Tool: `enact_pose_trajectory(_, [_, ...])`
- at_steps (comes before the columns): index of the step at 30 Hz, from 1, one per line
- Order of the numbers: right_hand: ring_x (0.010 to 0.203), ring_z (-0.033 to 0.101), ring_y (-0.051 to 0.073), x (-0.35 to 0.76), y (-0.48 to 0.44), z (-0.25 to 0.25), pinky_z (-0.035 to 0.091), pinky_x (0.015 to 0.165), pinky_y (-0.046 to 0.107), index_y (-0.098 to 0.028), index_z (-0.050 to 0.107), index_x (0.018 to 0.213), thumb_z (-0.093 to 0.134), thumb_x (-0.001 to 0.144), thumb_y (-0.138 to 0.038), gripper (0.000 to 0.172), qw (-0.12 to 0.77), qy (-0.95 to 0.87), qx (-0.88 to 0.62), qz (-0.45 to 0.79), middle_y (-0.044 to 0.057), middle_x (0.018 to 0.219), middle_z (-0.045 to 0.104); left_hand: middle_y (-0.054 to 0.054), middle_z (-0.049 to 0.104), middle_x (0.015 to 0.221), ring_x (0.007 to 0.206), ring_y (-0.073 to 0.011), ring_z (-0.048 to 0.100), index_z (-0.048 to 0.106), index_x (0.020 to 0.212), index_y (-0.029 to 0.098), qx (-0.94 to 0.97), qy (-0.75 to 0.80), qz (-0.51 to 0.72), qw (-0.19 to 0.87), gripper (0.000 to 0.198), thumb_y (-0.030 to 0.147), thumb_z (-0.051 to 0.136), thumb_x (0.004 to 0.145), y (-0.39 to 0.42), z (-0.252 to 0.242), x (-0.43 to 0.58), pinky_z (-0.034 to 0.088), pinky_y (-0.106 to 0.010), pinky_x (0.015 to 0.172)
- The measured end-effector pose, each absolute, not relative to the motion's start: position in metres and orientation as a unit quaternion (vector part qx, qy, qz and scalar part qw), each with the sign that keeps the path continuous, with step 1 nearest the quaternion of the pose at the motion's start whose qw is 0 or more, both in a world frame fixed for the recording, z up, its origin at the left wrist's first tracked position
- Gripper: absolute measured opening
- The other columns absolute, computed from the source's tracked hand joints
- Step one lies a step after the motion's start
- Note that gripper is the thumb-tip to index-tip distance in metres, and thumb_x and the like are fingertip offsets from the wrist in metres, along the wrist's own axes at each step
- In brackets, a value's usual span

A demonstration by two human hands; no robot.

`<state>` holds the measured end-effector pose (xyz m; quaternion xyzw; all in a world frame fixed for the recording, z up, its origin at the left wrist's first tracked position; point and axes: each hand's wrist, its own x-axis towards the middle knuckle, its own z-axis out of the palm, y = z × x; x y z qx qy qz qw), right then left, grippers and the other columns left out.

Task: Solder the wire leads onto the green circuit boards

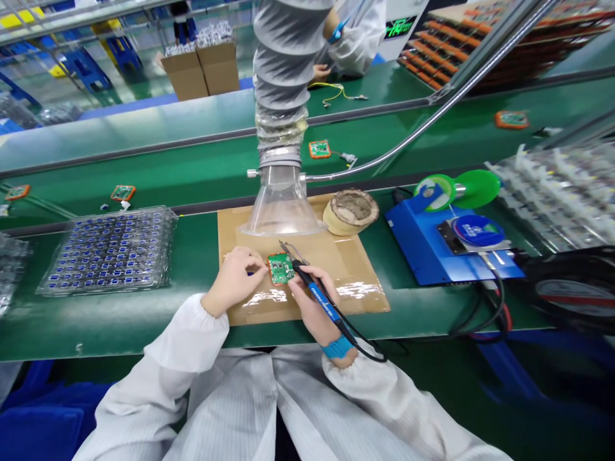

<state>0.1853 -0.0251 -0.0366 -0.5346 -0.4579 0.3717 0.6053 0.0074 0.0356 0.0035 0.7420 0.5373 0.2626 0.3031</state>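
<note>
A small green circuit board [281, 267] lies on a brown cardboard mat [355, 272] on the green bench. My left hand [235, 280] is closed in a pinch against the board's left edge. My right hand [314, 301] grips a blue-handled soldering iron [319, 298] like a pen. The iron's metal tip sits just above the board's upper right corner. A black cord runs from the iron past my blue wrist strap [337, 347].
A clear fume-extraction funnel [282, 205] on a grey hose hangs just behind the board. A tip-cleaner pot [350, 211] sits right of it. A tray of blue parts [110, 250] lies left. A blue solder station [446, 240] stands right. Another person works across the conveyor.
</note>
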Motion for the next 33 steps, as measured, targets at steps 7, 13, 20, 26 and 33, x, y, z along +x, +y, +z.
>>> enact_pose_trajectory(7, [0.096,0.074,0.023,0.215,-0.033,-0.044,0.061,0.086,0.037,-0.025,0.072,0.107,0.071,0.091,-0.031,0.018,0.574,-0.539,-0.571,0.231,0.006,0.104,0.077,-0.001,0.072,0.088,0.095,-0.0212,0.061,0.073,0.069,0.021,0.762,0.553,0.182,0.282,0.017,0.021,0.071,0.086,0.055,-0.013,0.003,0.041,-0.040,0.090])
enact_pose_trajectory(13, [0.081,0.072,0.019,0.219,-0.039,-0.049,0.059,0.071,0.031,-0.024,0.069,0.100,0.067,0.091,-0.022,0.009,0.574,-0.573,-0.540,0.226,0.003,0.089,0.073,-0.001,0.073,0.090,0.096,-0.0208,0.061,0.070,0.067,0.020,0.751,0.554,0.173,0.313,0.018,0.022,0.069,0.085,0.056,-0.011,0.002,0.038,-0.041,0.093])
enact_pose_trajectory(20, [0.081,0.070,0.020,0.215,-0.039,-0.047,0.057,0.071,0.033,-0.024,0.068,0.101,0.069,0.089,-0.021,0.013,0.541,-0.601,-0.542,0.229,0.004,0.090,0.072,-0.001,0.072,0.084,0.093,-0.0206,0.059,0.066,0.062,0.020,0.752,0.544,0.178,0.328,0.021,0.018,0.067,0.083,0.060,-0.012,0.003,0.041,-0.039,0.090])
enact_pose_trajectory(26, [0.078,0.069,0.020,0.211,-0.037,-0.043,0.056,0.070,0.034,-0.024,0.068,0.098,0.069,0.089,-0.021,0.010,0.526,-0.610,-0.549,0.220,0.004,0.088,0.071,-0.001,0.070,0.081,0.091,-0.0206,0.058,0.065,0.060,0.020,0.753,0.540,0.181,0.329,0.021,0.014,0.068,0.081,0.060,-0.015,0.003,0.041,-0.038,0.089])
enact_pose_trajectory(33, [0.078,0.069,0.019,0.210,-0.037,-0.042,0.055,0.070,0.033,-0.024,0.067,0.096,0.069,0.088,-0.021,0.009,0.528,-0.609,-0.552,0.215,0.003,0.087,0.071,-0.001,0.070,0.080,0.091,-0.0209,0.058,0.064,0.059,0.019,0.747,0.550,0.171,0.331,0.022,0.014,0.068,0.081,0.060,-0.011,0.005,0.042,-0.039,0.090])
